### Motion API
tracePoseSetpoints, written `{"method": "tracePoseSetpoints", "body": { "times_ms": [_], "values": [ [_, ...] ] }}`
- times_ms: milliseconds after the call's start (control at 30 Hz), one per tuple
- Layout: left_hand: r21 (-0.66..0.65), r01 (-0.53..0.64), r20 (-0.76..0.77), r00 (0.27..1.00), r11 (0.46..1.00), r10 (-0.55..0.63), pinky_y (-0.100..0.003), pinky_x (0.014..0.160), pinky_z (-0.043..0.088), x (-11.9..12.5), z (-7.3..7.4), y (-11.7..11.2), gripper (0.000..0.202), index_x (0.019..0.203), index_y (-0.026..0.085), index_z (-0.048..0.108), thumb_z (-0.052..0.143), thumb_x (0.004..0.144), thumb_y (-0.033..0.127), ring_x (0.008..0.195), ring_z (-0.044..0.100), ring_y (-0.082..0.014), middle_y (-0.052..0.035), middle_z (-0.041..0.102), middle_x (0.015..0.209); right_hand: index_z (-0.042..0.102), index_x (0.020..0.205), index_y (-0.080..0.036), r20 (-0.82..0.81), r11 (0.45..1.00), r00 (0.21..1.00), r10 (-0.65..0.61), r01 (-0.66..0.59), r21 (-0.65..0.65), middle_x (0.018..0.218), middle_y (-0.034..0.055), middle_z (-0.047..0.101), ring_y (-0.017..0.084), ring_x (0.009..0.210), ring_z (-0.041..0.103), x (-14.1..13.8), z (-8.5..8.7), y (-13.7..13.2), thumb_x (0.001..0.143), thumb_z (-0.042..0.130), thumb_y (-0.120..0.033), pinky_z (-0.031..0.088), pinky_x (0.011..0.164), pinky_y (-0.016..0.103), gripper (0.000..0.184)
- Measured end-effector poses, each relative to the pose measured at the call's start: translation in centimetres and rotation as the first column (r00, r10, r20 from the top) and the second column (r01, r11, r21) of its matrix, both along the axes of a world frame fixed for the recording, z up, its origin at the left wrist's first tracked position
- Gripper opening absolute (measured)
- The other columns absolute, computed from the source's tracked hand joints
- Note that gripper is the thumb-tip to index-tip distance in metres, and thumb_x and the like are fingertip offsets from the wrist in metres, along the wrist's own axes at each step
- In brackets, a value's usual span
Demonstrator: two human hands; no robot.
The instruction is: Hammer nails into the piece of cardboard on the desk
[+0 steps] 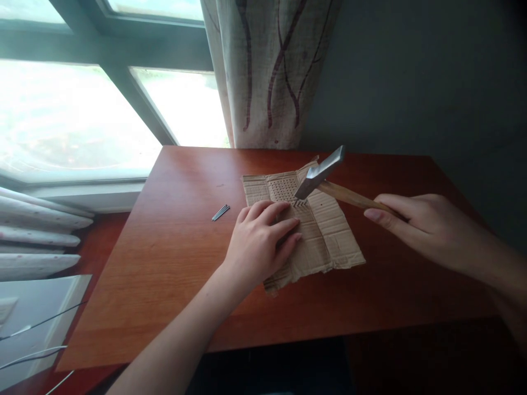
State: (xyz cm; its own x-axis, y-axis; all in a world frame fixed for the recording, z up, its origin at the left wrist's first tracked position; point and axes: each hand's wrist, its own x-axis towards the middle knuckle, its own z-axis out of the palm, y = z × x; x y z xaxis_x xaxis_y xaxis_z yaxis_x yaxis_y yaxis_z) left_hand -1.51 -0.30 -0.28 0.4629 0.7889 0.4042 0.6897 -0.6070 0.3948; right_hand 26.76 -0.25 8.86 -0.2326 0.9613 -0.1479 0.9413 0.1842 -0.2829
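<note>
A torn piece of brown cardboard (325, 230) lies on the reddish wooden table (173, 263). My left hand (259, 241) lies flat on its near left part, fingers stretched out toward a small row of nails (300, 203) standing in the cardboard. My right hand (424, 225) is wrapped round the wooden handle of a hammer (321, 173). The hammer's metal head hangs just above those nails. A patch of small holes (282, 189) marks the cardboard behind the nails.
A few loose nails (220, 212) lie on the table left of the cardboard. A patterned curtain (267, 71) hangs behind the table, with a window (82, 115) to the left and a dark wall to the right. White cushions and cables sit at lower left.
</note>
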Motion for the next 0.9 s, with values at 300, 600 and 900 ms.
{"method": "tracePoseSetpoints", "body": {
  "times_ms": [300, 600, 900],
  "values": [
    [-0.014, -0.007, 0.002, 1.0, 1.0, 0.007, -0.048, 0.097, 0.044, -0.02, 0.04, -0.04, 0.026, 0.113, 0.029, 0.077, 0.059, 0.097, 0.039, 0.122, 0.057, -0.0309, -0.0047, 0.068, 0.134, 0.047, 0.068, -0.023, 0.003, 0.999, 1.0, 0.001, -0.001, -0.039, 0.052, -0.0021, 0.047, 0.015, 0.049, 0.047, -0.44, 0.22, -0.05, 0.098, 0.037, -0.07, 0.029, 0.053, 0.032, 0.056],
    [-0.022, -0.005, 0.01, 1.0, 1.0, 0.005, -0.048, 0.098, 0.044, -0.02, 0.01, -0.03, 0.026, 0.113, 0.03, 0.077, 0.059, 0.097, 0.039, 0.124, 0.056, -0.0309, -0.0055, 0.067, 0.135, 0.045, 0.068, -0.023, 0.015, 0.998, 1.0, -0.014, 0.015, -0.068, 0.053, -0.0024, 0.047, 0.015, 0.05, 0.047, -0.52, -0.01, 0.04, 0.097, 0.037, -0.071, 0.029, 0.055, 0.032, 0.056],
    [-0.014, -0.003, 0.016, 1.0, 1.0, 0.004, -0.048, 0.098, 0.044, -0.08, -0.09, -0.01, 0.026, 0.113, 0.029, 0.077, 0.059, 0.097, 0.039, 0.123, 0.056, -0.0305, -0.0051, 0.068, 0.134, 0.049, 0.069, -0.023, 0.013, 0.999, 1.0, 0.012, -0.011, -0.039, 0.052, -0.0022, 0.048, 0.015, 0.048, 0.047, -0.62, -0.37, 0.32, 0.098, 0.039, -0.068, 0.029, 0.053, 0.032, 0.054]
  ]
}}
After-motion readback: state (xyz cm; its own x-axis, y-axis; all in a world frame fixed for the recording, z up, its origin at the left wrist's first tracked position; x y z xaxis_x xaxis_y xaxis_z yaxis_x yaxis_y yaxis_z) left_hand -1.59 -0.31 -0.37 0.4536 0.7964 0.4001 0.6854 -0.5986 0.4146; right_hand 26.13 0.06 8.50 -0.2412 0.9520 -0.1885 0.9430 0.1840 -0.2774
